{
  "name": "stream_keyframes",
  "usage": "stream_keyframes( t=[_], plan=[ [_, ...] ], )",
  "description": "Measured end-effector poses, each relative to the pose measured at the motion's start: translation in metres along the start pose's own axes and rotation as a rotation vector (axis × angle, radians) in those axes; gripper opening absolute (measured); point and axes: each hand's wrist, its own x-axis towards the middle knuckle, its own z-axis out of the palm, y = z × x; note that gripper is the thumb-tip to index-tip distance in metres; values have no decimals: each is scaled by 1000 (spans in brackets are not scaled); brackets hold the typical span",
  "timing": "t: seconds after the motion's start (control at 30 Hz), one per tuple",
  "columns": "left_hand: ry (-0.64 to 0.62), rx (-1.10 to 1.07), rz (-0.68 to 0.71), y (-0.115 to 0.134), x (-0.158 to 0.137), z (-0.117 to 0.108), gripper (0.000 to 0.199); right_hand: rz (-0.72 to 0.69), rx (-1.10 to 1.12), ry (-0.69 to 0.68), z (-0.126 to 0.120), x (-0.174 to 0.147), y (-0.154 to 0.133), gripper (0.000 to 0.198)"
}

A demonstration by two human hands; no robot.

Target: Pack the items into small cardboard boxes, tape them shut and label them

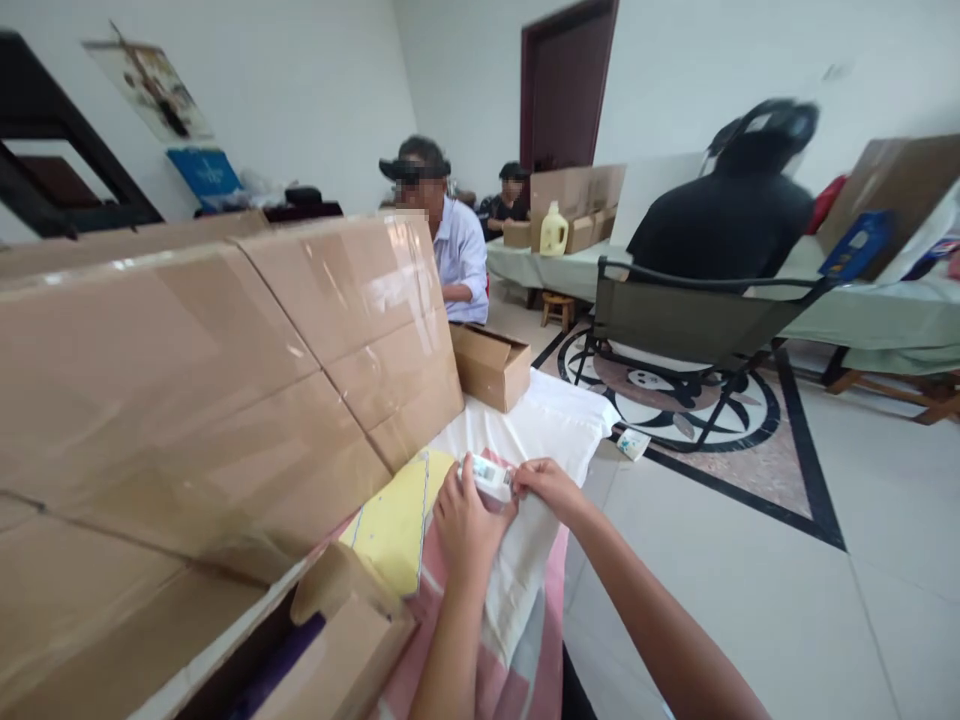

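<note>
A small white pack [486, 478] with a printed label, its exact kind too small to tell, is held up over the near table. The fingers of my left hand [466, 525] wrap round it from the left and below. My right hand [551, 487] pinches at the pack's right end; whatever lies between those fingertips is hidden. Beneath and to the left of my hands lies a yellow sheet [394, 515] with a dark edge line, on a white cloth [517, 560] and a pink checked cloth [491, 685].
A tall cardboard panel [225, 370] walls off the left. An open cardboard box [337, 650] with something purple inside stands near left; another box [491, 365] sits at the far table end. A person [720, 215] sits in a folding chair [697, 320] across the tiled floor.
</note>
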Motion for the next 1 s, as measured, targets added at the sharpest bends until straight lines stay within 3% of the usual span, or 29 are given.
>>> stream_keyframes(
  t=[0.47, 1.0],
  plan=[
    [40, 1, 6, 0, 0, 7, 86, 10, 49, 1, -1, 6, 8, 42],
    [23, 67, 30, 4, -2, 0, 84, -53, 120, -46, -2, 5, 9, 41]
  ],
)
